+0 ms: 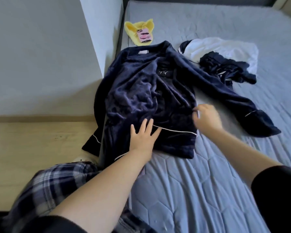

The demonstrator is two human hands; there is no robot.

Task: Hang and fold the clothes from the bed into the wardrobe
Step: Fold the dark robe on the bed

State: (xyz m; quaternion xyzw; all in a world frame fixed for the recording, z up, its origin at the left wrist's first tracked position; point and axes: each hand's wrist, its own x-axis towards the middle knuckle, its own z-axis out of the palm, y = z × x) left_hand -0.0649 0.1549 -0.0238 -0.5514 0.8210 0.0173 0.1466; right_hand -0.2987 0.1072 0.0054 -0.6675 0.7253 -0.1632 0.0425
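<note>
Head view: two hands on one navy top (146, 91).

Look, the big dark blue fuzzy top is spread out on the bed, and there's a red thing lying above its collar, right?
Almost. The thing above the collar is yellow, not red: the head view shows a yellow item with a pink tag. The dark blue fuzzy top is indeed spread out on the bed.

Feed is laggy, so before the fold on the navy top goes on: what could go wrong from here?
1. The navy top overhangs the bed edge, one sleeve dangling toward the floor; it may slide off.
2. The left hand lies flat and the right hand only pinches the side edge, so wrinkles could get folded in.
3. The far sleeve lies against the dark pile and might drag it.
</note>
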